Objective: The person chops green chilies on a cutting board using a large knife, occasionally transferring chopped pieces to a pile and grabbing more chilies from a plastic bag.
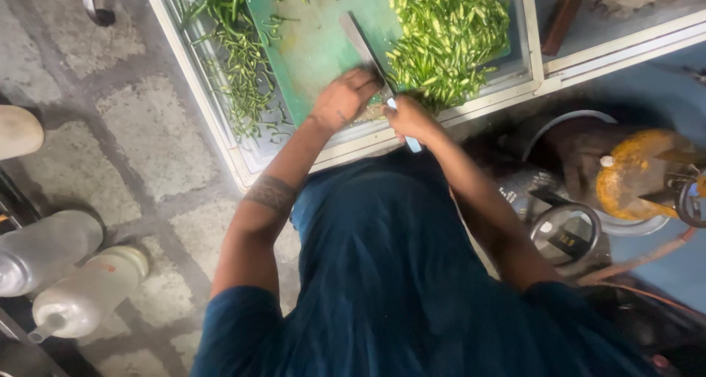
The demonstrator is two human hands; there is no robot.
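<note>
One green cutting board lies on the desk, with one knife at its middle. Two heaps of green chillies: whole ones at nine o'clock, cut pieces at three. Two plastic bottles lie on the floor.

Two plastic bottles lie on the stone floor.

Two pale plastic bottles are seen lying on their sides at the lower left of the frame, one greyish, the other whitish with a small reddish mark on its side. At the right of the frame a small dark label with yellowish print is seen inside a round metal ring. No signs or screens are shown
</note>
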